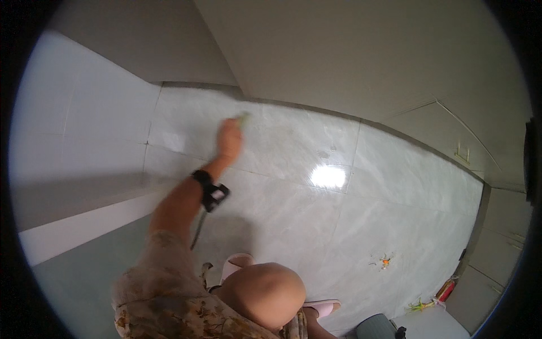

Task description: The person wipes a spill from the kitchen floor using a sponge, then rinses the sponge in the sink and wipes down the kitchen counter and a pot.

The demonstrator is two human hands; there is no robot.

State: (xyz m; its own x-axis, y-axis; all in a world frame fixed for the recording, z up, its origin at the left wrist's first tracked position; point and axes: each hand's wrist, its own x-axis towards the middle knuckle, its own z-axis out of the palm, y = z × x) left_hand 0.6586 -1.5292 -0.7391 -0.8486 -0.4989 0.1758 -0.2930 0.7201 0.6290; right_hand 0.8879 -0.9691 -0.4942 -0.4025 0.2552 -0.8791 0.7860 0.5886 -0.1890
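My left hand (230,137) reaches out low over the grey marbled tile floor (288,140). Its fingers are closed on a small pale green thing (243,119), too blurred to name. A black strap with a small device (214,195) is fastened around my left wrist, and a dark cable hangs from it. My right hand is out of view. Away to the right, a small heap of orange and dark scraps (385,262) lies on the floor.
Grey cabinet panels (338,55) run along the far side; pale wall tiles (84,101) stand at left. My bent knee (266,292) and pink slippers (325,308) are below. At lower right are a grey bin (376,327), green stalks (419,305) and a red package (445,290).
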